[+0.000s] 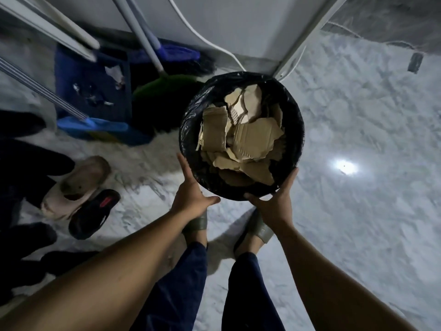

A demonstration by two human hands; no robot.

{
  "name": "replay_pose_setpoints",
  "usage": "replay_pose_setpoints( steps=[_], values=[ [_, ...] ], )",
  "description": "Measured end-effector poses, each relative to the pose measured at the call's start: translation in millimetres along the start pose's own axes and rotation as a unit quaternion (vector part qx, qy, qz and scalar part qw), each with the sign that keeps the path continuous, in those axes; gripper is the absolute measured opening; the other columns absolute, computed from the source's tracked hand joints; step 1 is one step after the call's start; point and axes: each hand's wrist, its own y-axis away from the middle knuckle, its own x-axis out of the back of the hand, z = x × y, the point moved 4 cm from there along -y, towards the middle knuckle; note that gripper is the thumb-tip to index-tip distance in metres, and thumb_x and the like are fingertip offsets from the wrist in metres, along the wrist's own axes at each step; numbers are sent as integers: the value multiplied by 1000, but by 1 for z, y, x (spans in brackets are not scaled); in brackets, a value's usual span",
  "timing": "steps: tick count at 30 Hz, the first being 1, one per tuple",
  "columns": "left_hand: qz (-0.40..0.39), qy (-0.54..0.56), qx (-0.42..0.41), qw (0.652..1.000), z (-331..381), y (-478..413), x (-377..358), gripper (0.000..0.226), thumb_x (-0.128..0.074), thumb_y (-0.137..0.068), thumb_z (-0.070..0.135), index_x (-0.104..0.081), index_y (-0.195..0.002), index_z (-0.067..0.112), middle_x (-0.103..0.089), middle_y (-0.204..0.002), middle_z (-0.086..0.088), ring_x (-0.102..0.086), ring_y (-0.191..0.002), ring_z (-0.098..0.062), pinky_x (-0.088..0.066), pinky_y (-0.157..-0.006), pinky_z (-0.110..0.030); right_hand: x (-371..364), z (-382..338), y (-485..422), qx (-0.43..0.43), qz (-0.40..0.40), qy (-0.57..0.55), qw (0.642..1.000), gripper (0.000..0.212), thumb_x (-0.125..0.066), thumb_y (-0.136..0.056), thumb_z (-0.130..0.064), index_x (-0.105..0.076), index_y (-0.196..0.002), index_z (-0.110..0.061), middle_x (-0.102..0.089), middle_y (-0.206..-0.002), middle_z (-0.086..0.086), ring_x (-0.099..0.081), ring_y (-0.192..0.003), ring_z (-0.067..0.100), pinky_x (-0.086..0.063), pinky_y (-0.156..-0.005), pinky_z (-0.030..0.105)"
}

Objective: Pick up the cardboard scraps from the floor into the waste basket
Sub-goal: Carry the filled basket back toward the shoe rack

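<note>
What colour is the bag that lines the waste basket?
Black, glossy bag; seen in the head view.

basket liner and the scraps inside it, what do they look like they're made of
The liner looks like thin black plastic film: glossy and crinkled, with folds gathered over the rim. The scraps look like matte tan corrugated cardboard, with ragged torn edges and faint parallel ribs on the faces. The waste basket's own wall is hidden under the liner, so its material cannot be told.

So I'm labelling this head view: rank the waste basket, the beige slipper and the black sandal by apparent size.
1. waste basket, clearly largest.
2. beige slipper.
3. black sandal, only slightly smaller than the slipper; too close to rank firmly.
</note>
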Motion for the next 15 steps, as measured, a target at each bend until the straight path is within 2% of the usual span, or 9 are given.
replay_pose_setpoints(
  steps=[3, 6, 8, 11, 13, 15],
  values=[
    [40, -29, -12, 999, 2, 0, -2, 150, -89, -67, 21, 42, -139, 35, -55, -139, -13, -69, -98, -31, -58, -76, -38, -3, 8, 3, -23, -3, -7, 1000, 149, -93, -61, -32, 27, -149, -41, -48, -148, 3, -56, -127, 23, -52, -97, 41],
    [55, 1, -14, 998, 2, -7, -5, 153, -90, -65, 18, 43, -136, 42, -67, -121, -15, -72, -89, -32, -60, -75, -45, -2, 1, -4, -8, -3, -6, 1000, 153, -95, -57, -29, 26, -151, -35, -48, -148, 1, -60, -121, 22, -55, -92, 41],
    [64, 18, -9, 998, 7, -12, -3, 153, -89, -65, 15, 43, -134, 45, -70, -116, -13, -72, -87, -30, -60, -78, -45, 4, -10, -10, 14, 5, 4, 1000, 153, -96, -57, -29, 25, -151, -34, -48, -148, 1, -58, -122, 23, -55, -92, 42],
    [64, 21, -7, 998, 27, -26, 4, 149, -88, -67, 12, 40, -140, 37, -64, -129, -10, -66, -108, -27, -51, -86, -32, 12, -27, -27, 23, 12, 24, 999, 152, -94, -56, -38, 27, -149, -38, -48, -149, 0, -55, -128, 24, -54, -95, 47],
    [64, 11, -12, 998, 40, -40, 13, 147, -88, -68, 14, 37, -143, 32, -60, -134, -11, -63, -114, -27, -46, -84, -30, 13, -42, -40, 32, 14, 45, 998, 150, -93, -58, -43, 27, -149, -37, -48, -149, 0, -53, -130, 26, -53, -95, 49],
    [73, -3, -20, 997, 57, -53, 23, 147, -89, -67, 17, 35, -144, 31, -58, -136, -11, -61, -117, -28, -48, -87, -32, 16, -57, -54, 37, 17, 50, 998, 150, -92, -60, -41, 27, -150, -30, -47, -150, 1, -50, -132, 26, -51, -97, 44]
  ],
)
